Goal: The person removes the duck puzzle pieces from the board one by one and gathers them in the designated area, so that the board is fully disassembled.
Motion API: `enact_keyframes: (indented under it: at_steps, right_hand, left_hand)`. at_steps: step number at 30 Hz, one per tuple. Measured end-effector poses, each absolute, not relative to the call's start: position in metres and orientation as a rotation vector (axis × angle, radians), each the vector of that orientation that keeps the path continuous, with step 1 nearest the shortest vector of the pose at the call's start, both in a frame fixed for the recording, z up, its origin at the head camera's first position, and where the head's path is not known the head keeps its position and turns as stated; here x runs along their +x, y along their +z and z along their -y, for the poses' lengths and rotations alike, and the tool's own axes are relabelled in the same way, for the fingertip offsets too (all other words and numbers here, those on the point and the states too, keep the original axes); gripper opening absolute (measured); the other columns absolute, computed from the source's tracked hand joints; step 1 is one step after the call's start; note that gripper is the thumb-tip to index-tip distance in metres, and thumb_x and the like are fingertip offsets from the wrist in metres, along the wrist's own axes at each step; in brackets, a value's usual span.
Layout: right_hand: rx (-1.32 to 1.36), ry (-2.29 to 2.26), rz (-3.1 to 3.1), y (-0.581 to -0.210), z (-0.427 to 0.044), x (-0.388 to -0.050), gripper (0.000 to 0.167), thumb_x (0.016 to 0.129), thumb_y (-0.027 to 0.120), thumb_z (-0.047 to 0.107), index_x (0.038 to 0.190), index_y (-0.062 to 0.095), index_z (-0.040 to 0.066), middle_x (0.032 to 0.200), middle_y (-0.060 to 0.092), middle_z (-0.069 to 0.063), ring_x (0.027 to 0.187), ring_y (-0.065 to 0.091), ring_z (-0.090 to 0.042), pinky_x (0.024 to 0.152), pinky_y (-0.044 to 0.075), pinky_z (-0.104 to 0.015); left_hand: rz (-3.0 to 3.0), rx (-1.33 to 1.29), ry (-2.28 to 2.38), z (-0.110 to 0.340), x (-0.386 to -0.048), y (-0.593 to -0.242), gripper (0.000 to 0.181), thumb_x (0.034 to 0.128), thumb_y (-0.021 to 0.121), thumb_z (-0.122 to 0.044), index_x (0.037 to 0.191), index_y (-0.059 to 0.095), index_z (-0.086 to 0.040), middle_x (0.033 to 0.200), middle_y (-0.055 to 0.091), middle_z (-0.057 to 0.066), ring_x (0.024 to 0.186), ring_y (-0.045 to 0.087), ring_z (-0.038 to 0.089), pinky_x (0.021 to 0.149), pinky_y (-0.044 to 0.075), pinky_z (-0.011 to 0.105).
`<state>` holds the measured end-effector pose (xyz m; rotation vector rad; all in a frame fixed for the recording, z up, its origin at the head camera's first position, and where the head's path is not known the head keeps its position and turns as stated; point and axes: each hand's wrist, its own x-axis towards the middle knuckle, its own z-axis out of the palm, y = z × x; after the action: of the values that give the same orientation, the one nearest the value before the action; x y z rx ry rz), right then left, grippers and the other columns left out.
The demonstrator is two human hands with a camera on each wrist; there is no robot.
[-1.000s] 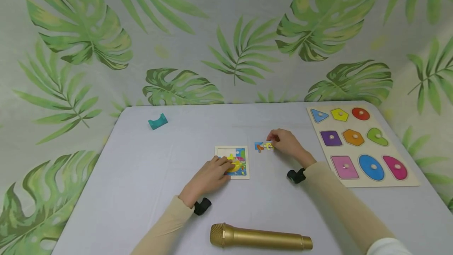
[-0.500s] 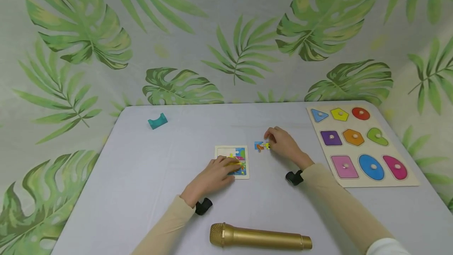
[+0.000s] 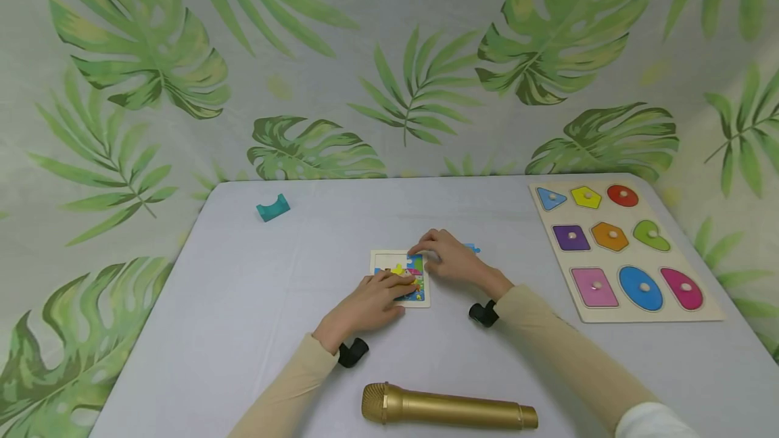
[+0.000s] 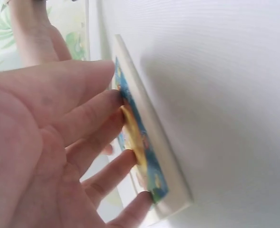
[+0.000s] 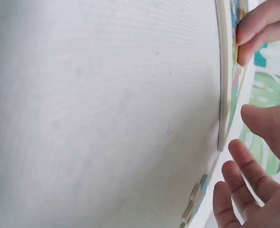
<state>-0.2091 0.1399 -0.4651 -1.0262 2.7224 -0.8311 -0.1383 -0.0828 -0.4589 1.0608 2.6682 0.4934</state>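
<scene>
A small square jigsaw puzzle [image 3: 418,295] with a pale frame lies mid-table, showing a yellow picture on blue; its upper-left part is bare board. My left hand [image 3: 371,299] rests on it, fingers extended, fingertips touching the pieces in the left wrist view. Over the upper-right corner of the frame is my right hand [image 3: 453,259], its index finger reaching onto the puzzle. In the right wrist view its thumb and fingers [image 5: 254,168] stand apart, and no piece shows between them. Loose puzzle pieces [image 3: 471,247] lie just beyond the right hand, mostly hidden by it.
A gold microphone [image 3: 450,409] lies near the front edge. To the right is a shape board [image 3: 584,222] with coloured knobbed shapes. A teal curved block [image 3: 273,208] sits at the back left. Leaf-printed cloth [image 3: 316,147] hangs behind the table.
My right hand has moved left from the loose pieces to the puzzle's upper-right corner. My left hand has shifted slightly to the right over the puzzle and stays on it.
</scene>
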Motion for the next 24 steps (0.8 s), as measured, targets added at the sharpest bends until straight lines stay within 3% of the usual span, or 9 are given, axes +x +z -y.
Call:
enact_keyframes:
  at_steps: [11, 15, 19, 24]
  right_hand:
    - [-1.079, -0.829, -2.684, -0.466, -0.129, -0.208, 0.026, 0.082, 0.062, -0.002, 0.102, 0.074, 0.010, 0.120, 0.055, -0.014, 0.108, 0.045, -0.032, 0.092, 0.039, -0.046]
    - [-1.050, -0.894, -2.647, -0.464, -0.127, -0.207, 0.029, 0.082, 0.057, -0.007, 0.100, 0.073, 0.009, 0.113, 0.059, -0.010, 0.107, 0.049, -0.030, 0.093, 0.040, -0.046]
    - [-1.015, -0.967, -2.616, -0.463, -0.126, -0.208, 0.037, 0.082, 0.050, -0.012, 0.107, 0.070, 0.008, 0.105, 0.062, -0.006, 0.096, 0.056, -0.024, 0.087, 0.045, -0.041]
    - [-0.953, -1.046, -2.576, -0.463, -0.124, -0.208, 0.036, 0.085, 0.056, -0.010, 0.117, 0.064, 0.005, 0.108, 0.063, -0.009, 0.082, 0.054, -0.018, 0.077, 0.047, -0.032]
  left_hand:
    - [-2.631, 1.019, 0.511, 0.081, -0.140, -0.457, 0.044, 0.0977, 0.056, -0.024, 0.140, 0.051, -0.013, 0.148, 0.041, -0.001, 0.132, 0.034, 0.029, 0.100, 0.033, 0.052]
    - [-2.629, 1.016, 0.524, 0.081, -0.140, -0.456, 0.043, 0.0977, 0.056, -0.024, 0.139, 0.052, -0.013, 0.147, 0.041, -0.001, 0.131, 0.035, 0.029, 0.099, 0.033, 0.051]
    - [-2.618, 1.008, 0.529, 0.081, -0.139, -0.455, 0.043, 0.0979, 0.055, -0.024, 0.140, 0.052, -0.013, 0.148, 0.041, 0.000, 0.131, 0.035, 0.029, 0.100, 0.032, 0.052]
    - [-2.612, 1.000, 0.526, 0.080, -0.139, -0.453, 0.043, 0.0980, 0.055, -0.023, 0.139, 0.052, -0.012, 0.147, 0.041, 0.000, 0.132, 0.034, 0.030, 0.101, 0.031, 0.053]
